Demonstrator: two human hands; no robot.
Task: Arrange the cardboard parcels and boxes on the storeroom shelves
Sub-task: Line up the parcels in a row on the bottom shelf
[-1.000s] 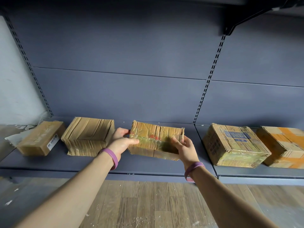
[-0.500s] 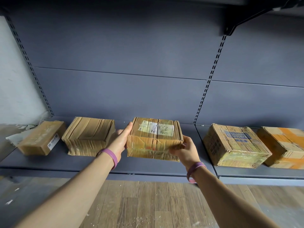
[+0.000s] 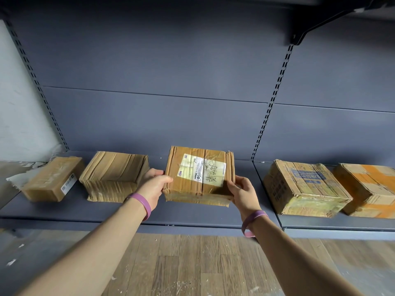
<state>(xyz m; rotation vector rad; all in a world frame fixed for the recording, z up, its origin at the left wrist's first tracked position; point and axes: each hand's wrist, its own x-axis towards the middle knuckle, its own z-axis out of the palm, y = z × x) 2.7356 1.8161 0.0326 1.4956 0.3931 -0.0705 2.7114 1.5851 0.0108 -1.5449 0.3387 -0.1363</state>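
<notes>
A taped cardboard parcel (image 3: pixel 188 178) with a white label facing me is held between both hands over the middle of the grey shelf (image 3: pixel 192 216). My left hand (image 3: pixel 155 184) grips its left edge, thumb on the front. My right hand (image 3: pixel 242 192) grips its lower right corner. To the left a ribbed cardboard box (image 3: pixel 115 175) and a small flat box (image 3: pixel 52 179) lie on the shelf. On the right shelf section stand a box with blue print (image 3: pixel 303 186) and a box with orange tape (image 3: pixel 367 189).
A slotted upright (image 3: pixel 269 110) divides the two shelf bays, with a dark bracket (image 3: pixel 310 26) of an upper shelf above. The grey back panel (image 3: pixel 160 103) rises behind. Wooden floor (image 3: pixel 203 268) lies below the shelf edge. A pale wall (image 3: pixel 19 116) stands at the left.
Both hands have turned the parcel from its narrow taped side to its labelled face, which now tilts up toward me, and raised it slightly above the shelf.
</notes>
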